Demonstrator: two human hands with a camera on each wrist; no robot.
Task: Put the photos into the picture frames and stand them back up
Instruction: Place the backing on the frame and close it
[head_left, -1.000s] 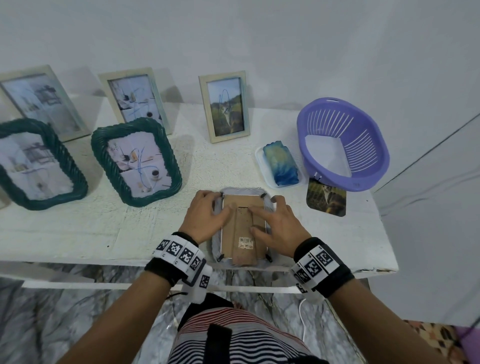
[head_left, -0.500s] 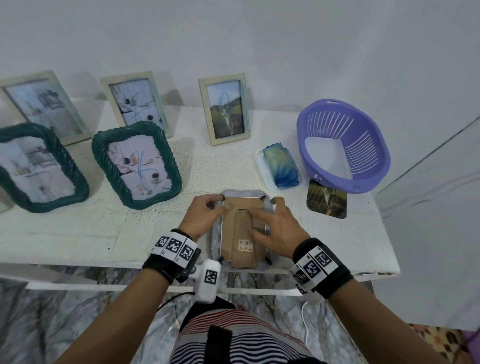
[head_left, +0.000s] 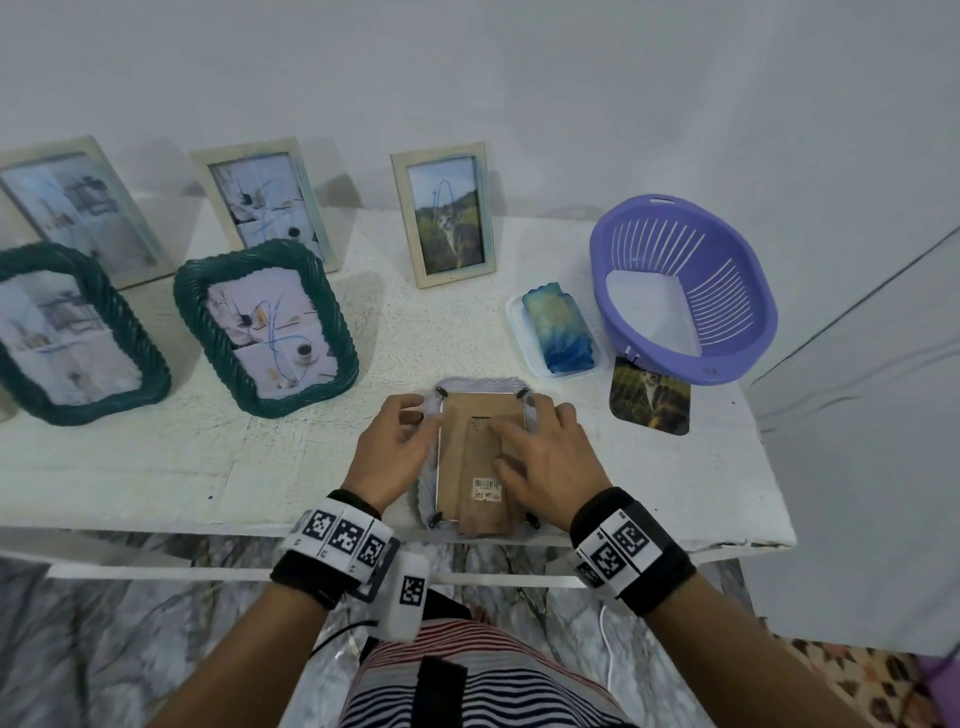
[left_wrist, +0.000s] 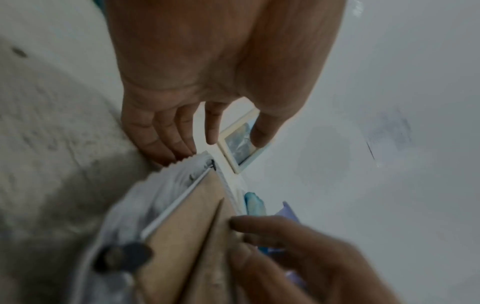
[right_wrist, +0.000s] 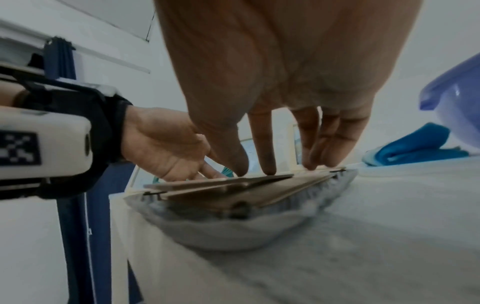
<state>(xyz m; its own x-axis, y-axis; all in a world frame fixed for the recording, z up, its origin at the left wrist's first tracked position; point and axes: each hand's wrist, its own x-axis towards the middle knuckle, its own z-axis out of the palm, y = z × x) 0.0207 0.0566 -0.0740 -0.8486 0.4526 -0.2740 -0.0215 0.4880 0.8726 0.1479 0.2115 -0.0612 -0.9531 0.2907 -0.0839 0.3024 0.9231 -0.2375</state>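
- A pale, wavy-edged picture frame (head_left: 480, 457) lay face down at the near edge of the white worktop (head_left: 156, 441), its brown cardboard backing board (head_left: 462, 452) and folded-flat easel leg (head_left: 485, 478) uppermost.
- The left hand (head_left: 392, 452) rested at the frame's left rim, fingers loosely bent, the fingertips (left_wrist: 179, 152) touching the scalloped edge – not gripping.
- The right hand (head_left: 545, 462) lay spread, straight fingers (right_wrist: 269, 164) pressing on the leg and board.
- The frame looked light and stiff; if it is glazed, it is fragile, and its near end overhung the worktop edge – a slip seemed possible.
- Small black turn-clips (head_left: 442, 391) sat at the corners; whether all were closed could not be told.
- Best hold, by my judgement: both long rims, then swing the leg out.
- A loose photo (head_left: 652, 395) lay to the right, beside a purple plastic basket (head_left: 691, 291).
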